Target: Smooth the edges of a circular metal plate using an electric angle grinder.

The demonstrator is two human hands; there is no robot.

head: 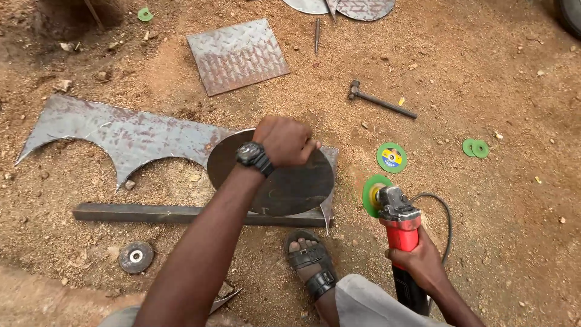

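The left hand (284,140), a dark wristwatch (254,157) on its wrist, is clenched over the upper edge of a round dark steel disc (284,184), the fingers curled down over the rim so the grip is tight on the plate with no gap showing. The disc lies on the sandy ground (484,91), its left part overlapping the end of a long checker-plate offcut (115,133) with two curved bites cut from its lower edge, and its lower edge resting against a square steel bar (157,213) that runs left to right. The right hand (423,263) is wrapped fully around the black handle of a red angle grinder (399,233); this grip is likewise closed, fingers around the body. The grinder's green cutting wheel (372,195) stands just beside the disc's right edge, whether touching it I cannot tell, and its cable (445,218) loops off to the right. A sandalled foot (310,261) is planted just below the bar. Near the grinder lies a spare green wheel (392,157), two smaller green ones (475,148) farther right, a hammer (380,100) above them, a square checker plate (237,56) well apart at the top, and a worn grey wheel (136,257) at lower left.
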